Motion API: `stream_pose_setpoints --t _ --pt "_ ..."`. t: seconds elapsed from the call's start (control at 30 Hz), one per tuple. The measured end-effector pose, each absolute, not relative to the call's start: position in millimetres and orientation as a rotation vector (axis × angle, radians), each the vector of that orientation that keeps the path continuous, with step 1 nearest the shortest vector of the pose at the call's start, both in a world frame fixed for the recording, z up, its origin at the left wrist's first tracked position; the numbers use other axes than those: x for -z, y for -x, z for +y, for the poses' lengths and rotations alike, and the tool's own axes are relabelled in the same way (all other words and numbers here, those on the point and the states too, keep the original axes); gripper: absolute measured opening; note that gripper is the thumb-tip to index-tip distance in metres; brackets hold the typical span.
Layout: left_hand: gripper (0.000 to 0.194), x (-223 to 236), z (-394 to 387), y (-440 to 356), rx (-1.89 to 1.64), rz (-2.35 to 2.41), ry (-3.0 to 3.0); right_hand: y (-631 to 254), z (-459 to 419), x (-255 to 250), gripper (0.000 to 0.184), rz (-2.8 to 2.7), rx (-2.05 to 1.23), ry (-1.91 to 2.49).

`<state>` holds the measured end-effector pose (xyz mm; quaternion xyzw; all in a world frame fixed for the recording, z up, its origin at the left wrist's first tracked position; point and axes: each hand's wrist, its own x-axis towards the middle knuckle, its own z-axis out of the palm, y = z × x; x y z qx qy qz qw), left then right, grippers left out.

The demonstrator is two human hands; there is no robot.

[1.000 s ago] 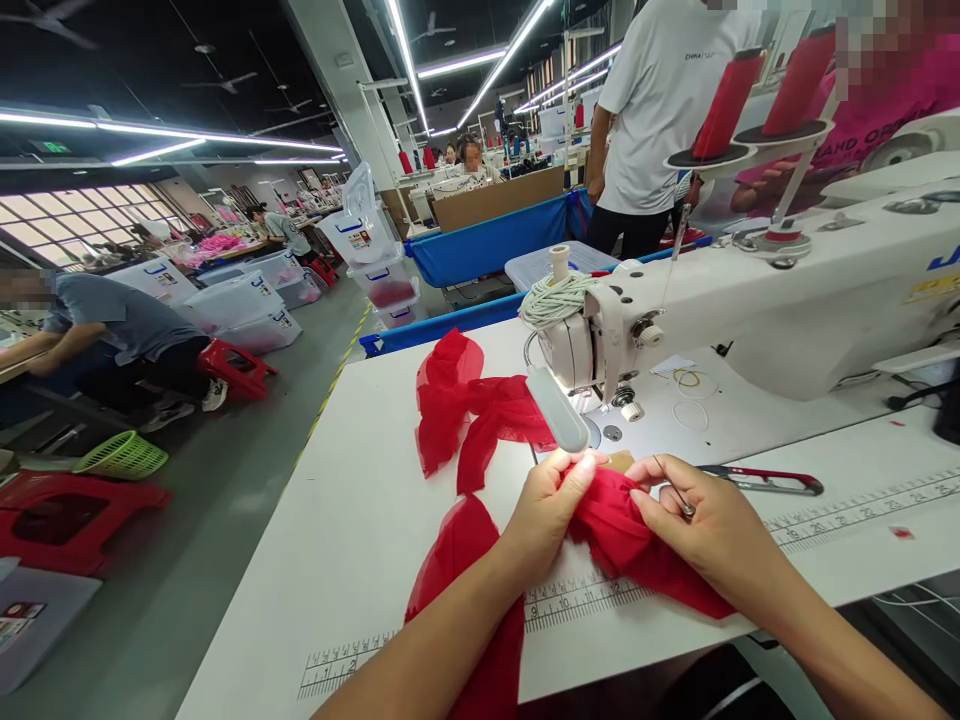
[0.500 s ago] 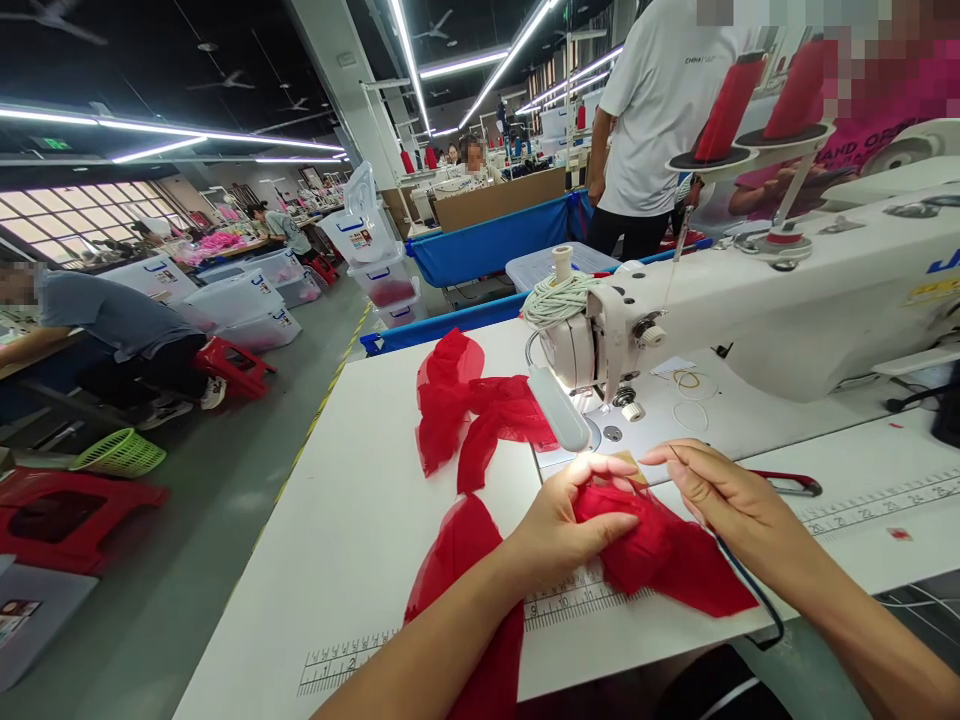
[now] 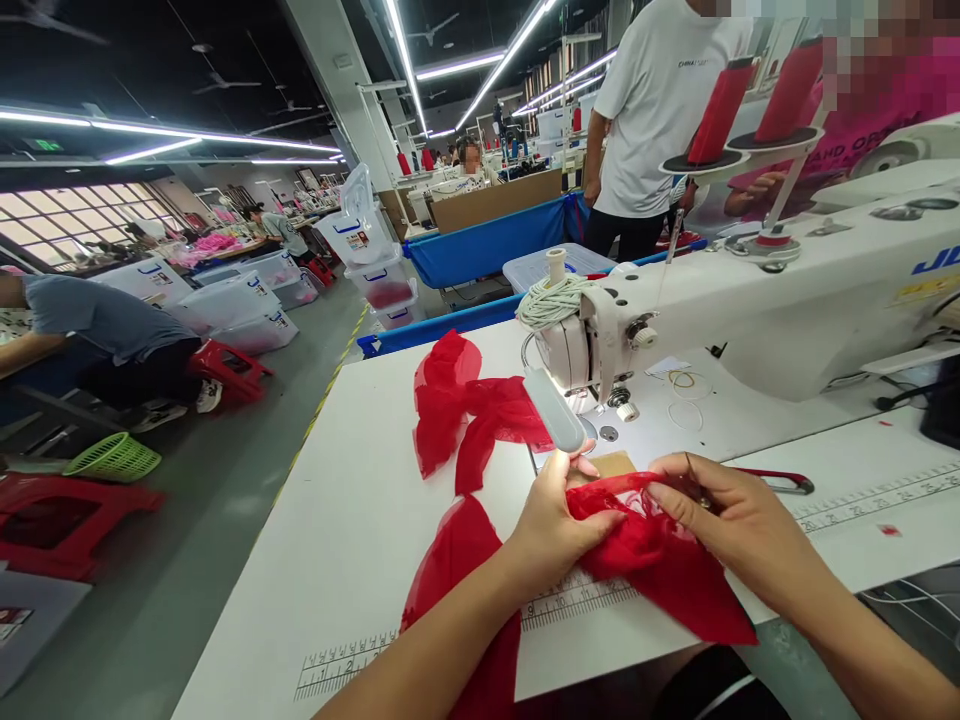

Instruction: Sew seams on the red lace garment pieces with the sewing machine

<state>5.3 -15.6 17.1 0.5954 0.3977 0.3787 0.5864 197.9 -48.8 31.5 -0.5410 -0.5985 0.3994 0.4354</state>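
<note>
My left hand (image 3: pixel 559 525) pinches a bunched piece of sheer red fabric (image 3: pixel 660 565) on the white sewing table (image 3: pixel 360 540), just in front of the sewing machine's needle. My right hand (image 3: pixel 731 520) grips the same fabric from the right, its fingers curled over the gathered edge. The fabric trails off the table's front edge. A longer run of red fabric (image 3: pixel 469 415) lies to the left of the white sewing machine (image 3: pixel 750 300). A brown card piece (image 3: pixel 611 465) shows under the fabric by the needle plate.
Red-handled snips (image 3: pixel 776 482) lie to the right of my right hand. Two red thread cones (image 3: pixel 720 110) stand on the machine's stand. People stand behind the machine, others sit at left near plastic bins (image 3: pixel 236 305) and red stools (image 3: pixel 67 515).
My right hand lifted off the fabric, then came back down and gripped its right side. The fabric has spread out flatter between both hands. My left hand stays pinching near the needle.
</note>
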Motion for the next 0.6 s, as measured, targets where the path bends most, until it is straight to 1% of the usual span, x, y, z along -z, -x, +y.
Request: stream_pose_setpoints --t 0.1,0.13,0.17,0.27,0.33,0.4,0.47,0.53,0.6 --pt "0.019 -11.5 -14.3 -5.5 -0.936 0.971 -1.546 -194.9 -60.4 -32.7 0.018 -1.736 -0.609 1.217" --pt "0.01 -10.1 -14.0 -5.0 -0.993 0.993 -1.632 -194.2 -64.0 -32.2 0.016 -1.839 -0.543 1.129" --pt "0.006 -8.8 -13.8 -4.2 -1.065 1.013 -1.722 -193.6 -67.1 -30.9 0.016 -1.943 -0.492 1.04" --pt "0.01 -5.4 -13.7 -1.5 -1.266 0.975 -1.892 -193.3 -73.6 -22.6 0.017 -2.184 -0.309 0.902" --pt "0.014 -3.7 -13.7 -0.2 -1.33 0.903 -1.889 -193.7 -75.8 -15.4 0.019 -2.267 -0.174 0.908" --pt "0.016 -2.7 -13.3 0.1 -1.356 0.841 -1.861 -194.4 -77.3 -9.6 0.023 -2.308 -0.115 0.947" --pt "0.016 -2.5 -12.7 -0.3 -1.356 0.809 -1.854 -195.9 -78.4 -6.7 0.024 -2.325 -0.143 0.981" --pt "0.015 -3.0 -12.0 -1.2 -1.352 0.804 -1.852 -198.6 -79.0 -6.4 0.021 -2.295 -0.231 0.978" --pt "0.014 -3.7 -11.3 -2.0 -1.345 0.813 -1.835 -202.2 -78.2 -6.7 0.02 -2.155 -0.315 0.969"
